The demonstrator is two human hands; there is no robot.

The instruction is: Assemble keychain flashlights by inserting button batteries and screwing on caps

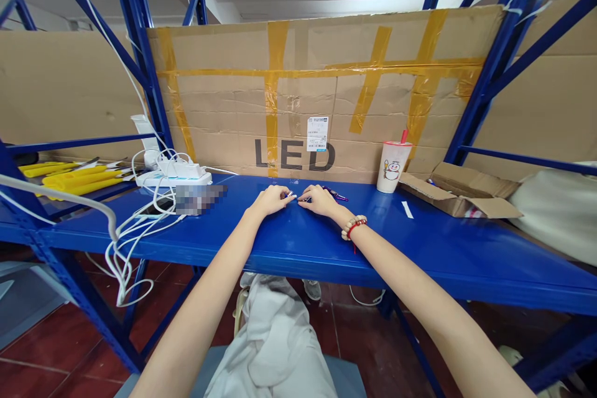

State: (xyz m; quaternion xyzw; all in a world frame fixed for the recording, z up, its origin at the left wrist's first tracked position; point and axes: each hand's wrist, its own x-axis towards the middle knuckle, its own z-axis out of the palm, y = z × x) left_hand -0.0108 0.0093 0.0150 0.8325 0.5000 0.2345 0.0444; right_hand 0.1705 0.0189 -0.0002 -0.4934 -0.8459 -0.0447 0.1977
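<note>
Both my hands rest on the blue shelf (pixel 289 236) in front of a taped cardboard sheet (pixel 326 93) marked LED. My left hand (pixel 271 199) has its fingers curled, pinching a small pale piece at its fingertips. My right hand (pixel 321 200), with a bead bracelet on the wrist, is curled too and meets the left at the middle. A thin purple pen-like object (pixel 336 194) pokes out behind the right hand. What the fingers pinch is too small to name.
A white power strip (pixel 175 174) with tangled white cables (pixel 135 224) lies at the left, yellow tools (pixel 74 177) beyond it. A paper cup with a red straw (pixel 393 165), a small white strip (pixel 407 209) and an open cardboard box (pixel 459 193) sit at the right. Blue rack posts flank the shelf.
</note>
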